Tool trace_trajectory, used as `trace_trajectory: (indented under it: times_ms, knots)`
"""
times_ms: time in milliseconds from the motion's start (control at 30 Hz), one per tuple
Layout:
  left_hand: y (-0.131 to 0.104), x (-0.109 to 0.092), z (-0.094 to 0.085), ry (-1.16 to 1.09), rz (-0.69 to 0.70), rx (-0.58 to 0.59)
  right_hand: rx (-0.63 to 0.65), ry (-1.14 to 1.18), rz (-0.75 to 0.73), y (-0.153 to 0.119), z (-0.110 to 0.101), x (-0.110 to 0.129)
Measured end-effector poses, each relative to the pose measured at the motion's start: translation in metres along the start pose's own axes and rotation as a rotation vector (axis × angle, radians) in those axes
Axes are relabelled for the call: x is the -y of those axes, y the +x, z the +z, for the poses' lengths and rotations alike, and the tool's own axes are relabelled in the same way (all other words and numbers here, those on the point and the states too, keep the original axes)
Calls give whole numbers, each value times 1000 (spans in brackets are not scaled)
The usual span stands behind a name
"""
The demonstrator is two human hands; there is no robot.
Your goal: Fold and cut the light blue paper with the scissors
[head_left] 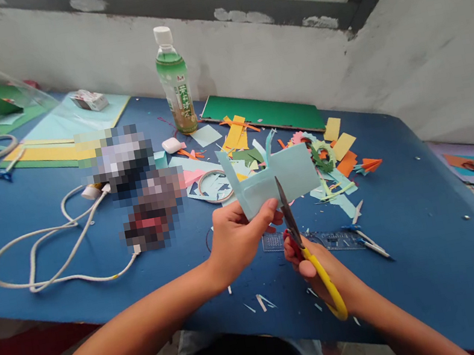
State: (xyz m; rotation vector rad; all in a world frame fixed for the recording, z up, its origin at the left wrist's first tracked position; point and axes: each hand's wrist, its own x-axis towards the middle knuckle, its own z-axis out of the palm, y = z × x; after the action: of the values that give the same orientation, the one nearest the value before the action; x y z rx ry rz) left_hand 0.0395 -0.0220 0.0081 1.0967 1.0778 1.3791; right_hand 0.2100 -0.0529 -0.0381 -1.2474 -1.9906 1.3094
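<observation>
My left hand pinches a light blue piece of paper between thumb and fingers, above the table. The paper has cut strips standing up at its top edge. In my right hand are scissors with a yellow and red handle, their blades pointing up at the lower edge of the paper, just right of my left fingertips. The blades look nearly closed. Beneath my hands lies a clear ruler, partly hidden by them.
On the blue table, a green-capped-label bottle stands behind colored paper scraps. A green board lies by the wall. White cables and blurred objects are left; pens lie right.
</observation>
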Motion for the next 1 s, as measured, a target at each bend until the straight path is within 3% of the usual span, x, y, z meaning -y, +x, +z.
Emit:
trace_trajectory:
  times_ms: [400,1000]
  knots:
    - [0,0,0,6,0,-12,3,53,49,1,0,8]
    - [1,1,0,11,-32,-22,7,114,143,0,5,-4]
